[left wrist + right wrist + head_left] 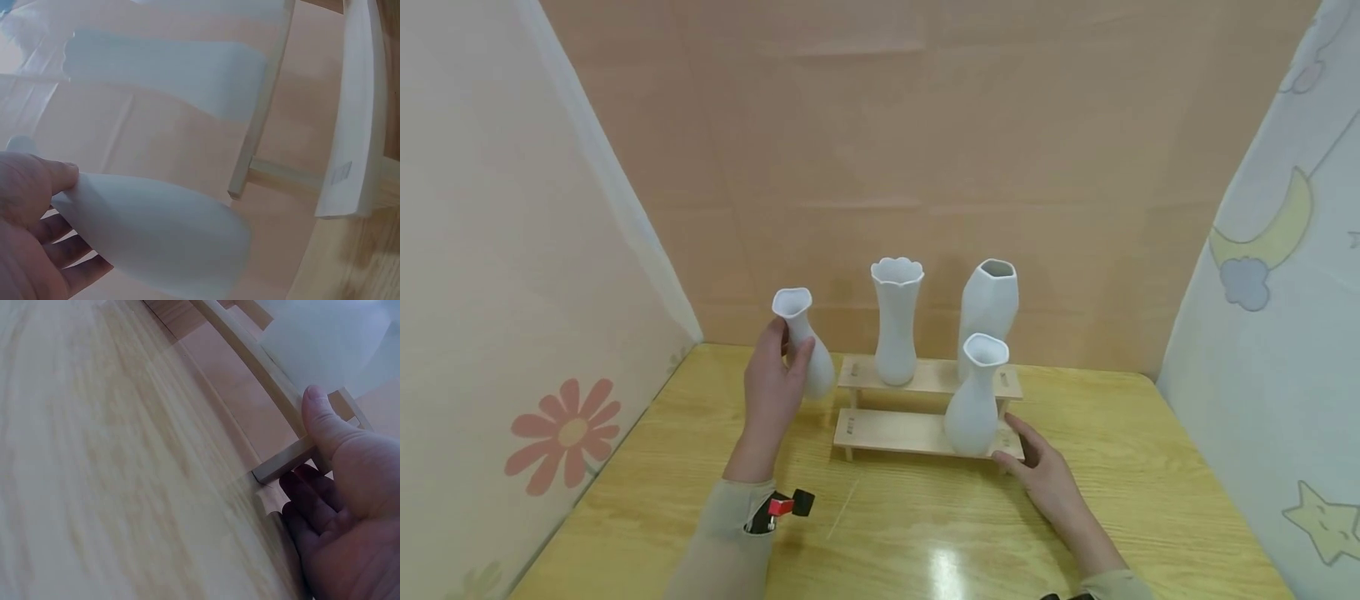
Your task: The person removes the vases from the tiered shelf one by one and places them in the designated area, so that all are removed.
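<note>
A white, slender-necked, ceramic-looking vase (820, 371) is held by its neck in the left hand (772, 379), just beside the left end of a pale two-tier wooden stand (895, 430). Its long axis is tilted, mouth leftward, base toward the stand. The stand's right end is gripped by the right hand (1047, 479), well apart from the vase

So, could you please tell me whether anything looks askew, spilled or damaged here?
Only the held vase tilts: it is in the left hand, beside the shelf, so that is hardly odd. The scalloped vase, faceted vase and front vase are upright; I see no spill or damage.
</note>
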`<action>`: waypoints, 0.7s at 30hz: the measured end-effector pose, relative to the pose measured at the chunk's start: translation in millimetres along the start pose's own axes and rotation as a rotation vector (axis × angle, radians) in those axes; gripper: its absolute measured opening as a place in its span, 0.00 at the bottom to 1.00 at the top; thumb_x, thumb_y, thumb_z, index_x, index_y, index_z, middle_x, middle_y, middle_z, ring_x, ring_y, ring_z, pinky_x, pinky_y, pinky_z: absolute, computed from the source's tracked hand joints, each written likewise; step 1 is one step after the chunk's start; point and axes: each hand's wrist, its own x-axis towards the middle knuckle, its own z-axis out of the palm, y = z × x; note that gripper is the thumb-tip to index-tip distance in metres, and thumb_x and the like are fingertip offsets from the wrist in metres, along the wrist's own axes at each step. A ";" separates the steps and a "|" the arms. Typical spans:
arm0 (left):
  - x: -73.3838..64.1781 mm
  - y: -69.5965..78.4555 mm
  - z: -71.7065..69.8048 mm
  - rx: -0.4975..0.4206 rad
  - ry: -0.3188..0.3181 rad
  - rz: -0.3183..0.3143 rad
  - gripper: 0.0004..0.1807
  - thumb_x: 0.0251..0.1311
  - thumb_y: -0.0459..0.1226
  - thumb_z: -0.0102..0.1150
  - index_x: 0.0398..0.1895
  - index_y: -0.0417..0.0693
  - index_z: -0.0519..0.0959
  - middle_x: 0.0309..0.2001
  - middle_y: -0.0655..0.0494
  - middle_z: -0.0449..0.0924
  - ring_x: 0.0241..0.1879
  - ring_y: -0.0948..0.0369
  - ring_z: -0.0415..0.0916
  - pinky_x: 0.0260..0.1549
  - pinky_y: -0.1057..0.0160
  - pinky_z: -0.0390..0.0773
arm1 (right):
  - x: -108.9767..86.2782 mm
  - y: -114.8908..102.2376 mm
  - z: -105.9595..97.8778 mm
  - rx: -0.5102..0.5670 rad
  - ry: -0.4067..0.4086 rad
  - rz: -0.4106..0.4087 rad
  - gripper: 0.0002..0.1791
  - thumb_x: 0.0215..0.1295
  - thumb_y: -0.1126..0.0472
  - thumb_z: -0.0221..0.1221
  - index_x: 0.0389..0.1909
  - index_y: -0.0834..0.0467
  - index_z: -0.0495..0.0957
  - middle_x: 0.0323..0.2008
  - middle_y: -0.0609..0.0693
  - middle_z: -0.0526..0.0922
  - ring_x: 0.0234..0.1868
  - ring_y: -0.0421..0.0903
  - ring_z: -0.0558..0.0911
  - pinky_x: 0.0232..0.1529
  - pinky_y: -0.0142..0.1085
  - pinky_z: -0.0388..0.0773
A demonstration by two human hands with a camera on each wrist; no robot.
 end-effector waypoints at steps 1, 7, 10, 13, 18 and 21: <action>0.3 -2.2 0.9 0.004 0.005 -0.001 0.27 0.79 0.38 0.66 0.73 0.35 0.73 0.63 0.36 0.82 0.61 0.39 0.82 0.61 0.35 0.81 | 0.1 0.3 0.3 -0.003 0.001 -0.003 0.49 0.75 0.42 0.70 0.88 0.51 0.59 0.87 0.60 0.55 0.86 0.65 0.54 0.80 0.57 0.60; 2.6 -14.2 6.4 0.019 0.023 -0.016 0.28 0.79 0.38 0.66 0.74 0.34 0.72 0.64 0.34 0.81 0.61 0.37 0.82 0.61 0.34 0.80 | -0.8 -1.3 1.1 -0.015 0.009 0.003 0.49 0.74 0.42 0.71 0.88 0.52 0.60 0.87 0.61 0.56 0.86 0.66 0.55 0.79 0.56 0.62; 3.8 -21.1 10.6 0.011 0.029 -0.030 0.28 0.79 0.38 0.66 0.74 0.34 0.72 0.65 0.34 0.81 0.61 0.37 0.82 0.61 0.34 0.80 | -1.0 -2.9 0.8 -0.006 0.009 0.005 0.48 0.74 0.41 0.71 0.88 0.51 0.61 0.87 0.60 0.56 0.86 0.66 0.55 0.79 0.55 0.62; 4.7 -28.9 15.9 0.007 0.030 -0.034 0.27 0.79 0.38 0.67 0.73 0.35 0.73 0.64 0.35 0.81 0.60 0.37 0.82 0.60 0.34 0.80 | -1.7 -3.9 0.2 0.000 0.005 0.007 0.48 0.74 0.42 0.71 0.88 0.52 0.61 0.87 0.60 0.56 0.86 0.66 0.54 0.79 0.54 0.61; 4.5 -40.2 24.4 0.018 0.022 -0.028 0.27 0.79 0.38 0.66 0.73 0.34 0.73 0.63 0.34 0.81 0.60 0.38 0.81 0.59 0.34 0.80 | -2.7 -6.0 -0.4 -0.002 0.007 0.008 0.48 0.75 0.43 0.71 0.87 0.52 0.61 0.87 0.60 0.56 0.86 0.66 0.54 0.80 0.54 0.60; 4.1 -45.7 27.5 0.018 0.022 -0.032 0.27 0.79 0.38 0.66 0.73 0.34 0.72 0.64 0.33 0.80 0.61 0.37 0.81 0.60 0.34 0.79 | -2.0 -6.3 0.0 0.005 0.008 0.009 0.48 0.74 0.42 0.71 0.87 0.53 0.62 0.87 0.60 0.56 0.86 0.65 0.53 0.80 0.54 0.60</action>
